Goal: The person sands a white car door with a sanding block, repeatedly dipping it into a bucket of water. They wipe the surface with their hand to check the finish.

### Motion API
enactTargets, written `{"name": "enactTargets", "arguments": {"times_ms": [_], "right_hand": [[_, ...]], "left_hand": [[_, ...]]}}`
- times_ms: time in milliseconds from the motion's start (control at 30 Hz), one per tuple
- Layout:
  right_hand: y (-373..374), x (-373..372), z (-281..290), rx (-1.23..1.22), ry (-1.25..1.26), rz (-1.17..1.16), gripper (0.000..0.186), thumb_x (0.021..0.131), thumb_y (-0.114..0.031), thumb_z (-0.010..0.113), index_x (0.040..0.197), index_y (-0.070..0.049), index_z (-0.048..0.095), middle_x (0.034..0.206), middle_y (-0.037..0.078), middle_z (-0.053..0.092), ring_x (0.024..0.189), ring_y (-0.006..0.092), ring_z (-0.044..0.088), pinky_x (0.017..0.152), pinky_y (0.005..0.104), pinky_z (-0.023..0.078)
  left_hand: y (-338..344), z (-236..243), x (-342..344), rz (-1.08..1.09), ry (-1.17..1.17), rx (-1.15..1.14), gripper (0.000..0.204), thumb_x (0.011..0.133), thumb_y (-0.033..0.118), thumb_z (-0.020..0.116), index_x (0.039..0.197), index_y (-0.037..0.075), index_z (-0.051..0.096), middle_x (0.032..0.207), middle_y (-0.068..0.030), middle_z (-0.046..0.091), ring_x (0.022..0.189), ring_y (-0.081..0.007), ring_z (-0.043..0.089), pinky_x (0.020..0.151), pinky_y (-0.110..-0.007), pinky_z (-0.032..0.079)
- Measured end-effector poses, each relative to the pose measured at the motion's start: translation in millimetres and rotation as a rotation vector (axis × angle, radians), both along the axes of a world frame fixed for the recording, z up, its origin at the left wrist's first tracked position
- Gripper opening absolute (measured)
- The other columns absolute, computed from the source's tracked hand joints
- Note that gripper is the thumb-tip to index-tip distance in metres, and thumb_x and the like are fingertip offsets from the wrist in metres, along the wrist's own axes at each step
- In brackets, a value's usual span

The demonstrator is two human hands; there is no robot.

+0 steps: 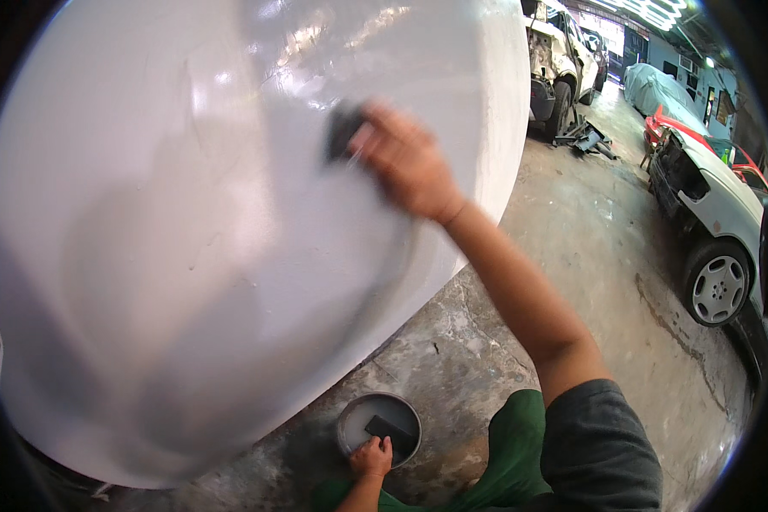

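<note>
My right hand is stretched out over a large pale grey car panel, apparently a hood, and presses a dark sanding pad against it. Hand and pad are smeared by motion. A wet sheen lies on the panel around and beyond the pad. Low down, my left hand reaches over the rim of a round grey tub holding cloudy liquid. Its fingers pinch the near edge of a dark rectangular piece in the tub; whether this is another pad or a sheet cannot be told.
The tub stands on a stained, cracked concrete floor below the panel's edge. On the right is a partly stripped white car. Farther back are a damaged white vehicle, loose dark parts on the floor and a covered car.
</note>
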State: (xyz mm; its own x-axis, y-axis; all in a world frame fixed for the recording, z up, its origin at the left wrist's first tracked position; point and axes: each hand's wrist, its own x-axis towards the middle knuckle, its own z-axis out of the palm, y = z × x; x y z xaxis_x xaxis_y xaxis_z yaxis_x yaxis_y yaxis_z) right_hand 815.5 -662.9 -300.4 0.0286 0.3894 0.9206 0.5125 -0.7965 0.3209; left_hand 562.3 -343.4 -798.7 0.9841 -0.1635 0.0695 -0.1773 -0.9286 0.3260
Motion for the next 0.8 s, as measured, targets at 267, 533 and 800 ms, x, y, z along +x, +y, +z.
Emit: {"name": "enactTargets", "arguments": {"times_ms": [267,533,800], "right_hand": [[66,0,12,0.410,-0.071,-0.107,0.050,0.097,0.000,0.050,0.143,-0.013,0.061,0.152,0.018,0.054,0.142,0.0341,0.051,0.118,0.0472,0.038],[-81,30,42,0.566,-0.016,-0.060,0.039,0.105,-0.009,0.048,0.143,-0.005,0.058,0.152,0.020,0.053,0.140,0.0396,0.051,0.118,0.0457,0.041],[88,-32,-9,-0.194,0.065,0.176,0.048,0.099,-0.009,0.054,0.144,-0.025,0.061,0.158,0.013,0.051,0.145,0.0285,0.050,0.119,0.0494,0.039]], "left_hand": [[-4,-5,-1,0.004,0.032,-0.013,0.038,0.094,0.049,0.063,0.081,0.014,0.067,0.080,-0.0115,0.072,0.077,-0.0369,0.070,0.067,-0.054,0.053],[-12,-10,1,-0.023,0.008,-0.045,0.038,0.094,0.049,0.064,0.080,0.014,0.067,0.080,-0.0119,0.073,0.077,-0.0363,0.071,0.067,-0.054,0.053],[0,3,-3,0.046,0.106,0.031,0.038,0.095,0.050,0.063,0.082,0.014,0.068,0.082,-0.0126,0.074,0.078,-0.0375,0.071,0.069,-0.054,0.054]]}}
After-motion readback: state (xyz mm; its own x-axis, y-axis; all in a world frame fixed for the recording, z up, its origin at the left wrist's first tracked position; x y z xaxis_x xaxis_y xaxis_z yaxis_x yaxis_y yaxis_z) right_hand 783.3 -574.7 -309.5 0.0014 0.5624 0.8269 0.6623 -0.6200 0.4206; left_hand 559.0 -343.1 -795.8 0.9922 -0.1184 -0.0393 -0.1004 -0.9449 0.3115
